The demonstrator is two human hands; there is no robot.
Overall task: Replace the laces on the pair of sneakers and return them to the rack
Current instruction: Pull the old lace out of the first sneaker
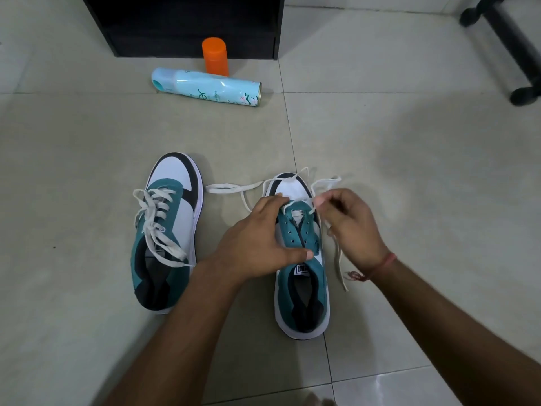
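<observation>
Two teal, white and black sneakers stand on the tiled floor, toes pointing away from me. The left sneaker [168,230] is laced with a white lace. The right sneaker [301,291] has a white lace [234,187] through only its front eyelets, its ends trailing loose over the toe and down the right side. My left hand [257,244] grips the right sneaker across its left side, thumb on the tongue. My right hand [351,227] pinches the lace just right of the front eyelets.
A light blue spray can [205,87] lies on its side on the floor beyond the sneakers, with an orange container [215,56] standing behind it. A black rack [181,24] stands at the back. A black furniture leg [509,45] is at the top right.
</observation>
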